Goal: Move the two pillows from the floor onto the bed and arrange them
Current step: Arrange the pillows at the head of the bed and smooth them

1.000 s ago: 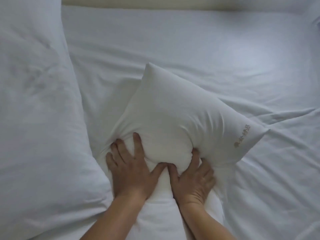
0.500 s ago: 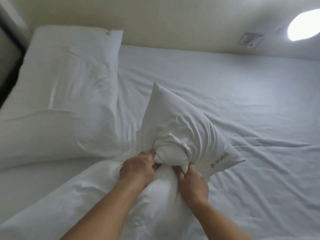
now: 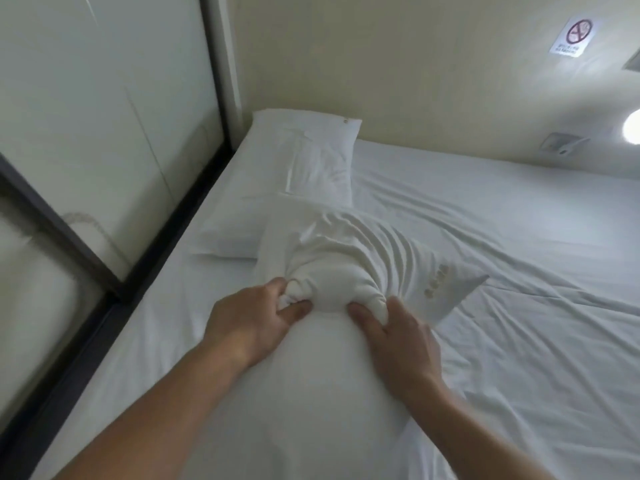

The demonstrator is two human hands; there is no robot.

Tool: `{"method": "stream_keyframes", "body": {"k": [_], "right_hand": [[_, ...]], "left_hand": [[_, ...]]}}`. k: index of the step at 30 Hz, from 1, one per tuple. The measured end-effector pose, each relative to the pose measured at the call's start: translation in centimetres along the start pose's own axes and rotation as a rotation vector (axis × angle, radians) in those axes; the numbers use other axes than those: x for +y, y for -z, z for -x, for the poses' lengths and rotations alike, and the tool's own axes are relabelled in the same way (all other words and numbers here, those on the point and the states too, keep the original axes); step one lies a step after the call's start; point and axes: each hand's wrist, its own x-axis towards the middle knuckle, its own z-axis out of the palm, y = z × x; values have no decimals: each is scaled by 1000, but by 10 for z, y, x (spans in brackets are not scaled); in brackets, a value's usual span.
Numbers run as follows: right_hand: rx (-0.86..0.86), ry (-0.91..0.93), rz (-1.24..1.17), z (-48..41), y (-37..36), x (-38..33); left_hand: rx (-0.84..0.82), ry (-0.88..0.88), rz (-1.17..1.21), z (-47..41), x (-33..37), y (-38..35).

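Note:
A white pillow (image 3: 363,244) with a small gold logo lies crumpled on the white bed (image 3: 519,271), its near side bunched up. My left hand (image 3: 252,320) and my right hand (image 3: 398,337) each clutch a fistful of its fabric, side by side. Its far corner overlaps a second white pillow (image 3: 298,168), which lies flat at the far left of the bed, against the cream wall and the left panel.
A pale panel with a dark frame (image 3: 104,140) runs along the bed's left edge. The cream wall (image 3: 415,71) closes the far side, with a no-smoking sign (image 3: 573,36), a wall socket (image 3: 562,143) and a lit lamp (image 3: 633,128) at right.
My hands went from pressing flat on the pillow to gripping bunched fabric. The pillow has shifted left and away, toward the second pillow. My view has risen, showing the wall and side panel.

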Motion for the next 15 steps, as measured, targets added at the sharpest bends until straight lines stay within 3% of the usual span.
{"method": "stream_keyframes", "body": {"k": [3, 6, 11, 13, 15], "right_hand": [[-147, 68, 83, 20, -44, -44], [-174, 169, 285, 32, -94, -61], [-205, 489, 274, 4, -167, -71], [-290, 428, 279, -30, -187, -69], [-383, 180, 230, -62, -198, -51]], "left_hand": [[136, 169, -156, 39, -79, 7], [27, 345, -370, 58, -139, -27], [78, 427, -215, 27, -152, -108], [121, 508, -159, 1, -157, -117], [126, 652, -74, -24, -171, -113]]}}
